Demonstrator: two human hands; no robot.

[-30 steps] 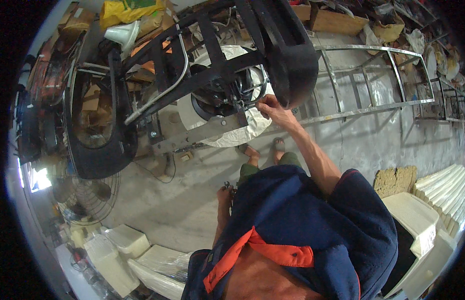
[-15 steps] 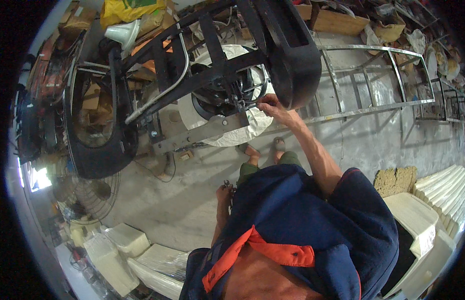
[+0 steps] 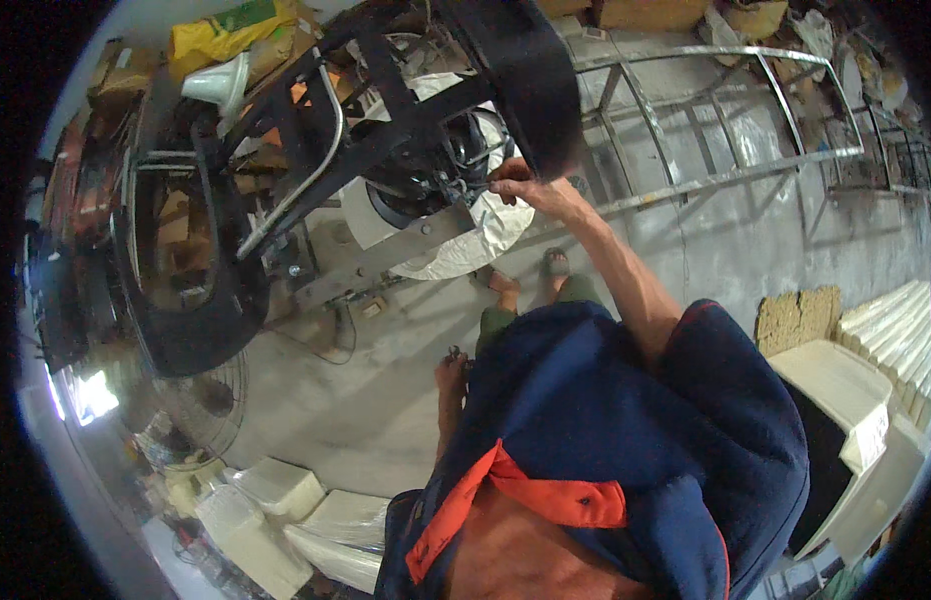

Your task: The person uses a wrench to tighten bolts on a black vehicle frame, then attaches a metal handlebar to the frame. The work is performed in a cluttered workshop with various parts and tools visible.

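My right hand point(image 3: 530, 190) reaches forward, fingers pinched together at a small metal fitting beside the end of a flat metal bar point(image 3: 410, 232). What the fingertips hold is too small to make out. The bar belongs to a black metal frame point(image 3: 390, 128), which has a dark round mechanism point(image 3: 395, 195) under it. Low by my left thigh, my left hand point(image 3: 449, 378) is closed around what looks like a wrench point(image 3: 454, 353); its two-pronged end shows above the fist and the rest is hidden.
A thick black curved panel point(image 3: 530, 85) rises just above my right hand. A black loop-shaped part point(image 3: 190, 335) stands left. Behind to the right lies a welded metal rack point(image 3: 730, 170). Wrapped cream blocks point(image 3: 275, 487) sit lower left, and a fan guard point(image 3: 220, 405) is near them.
The view has shifted, so the frame appears farther left and higher. My right hand stays pinched at the fitting, and my left hand still hangs low with the tool.
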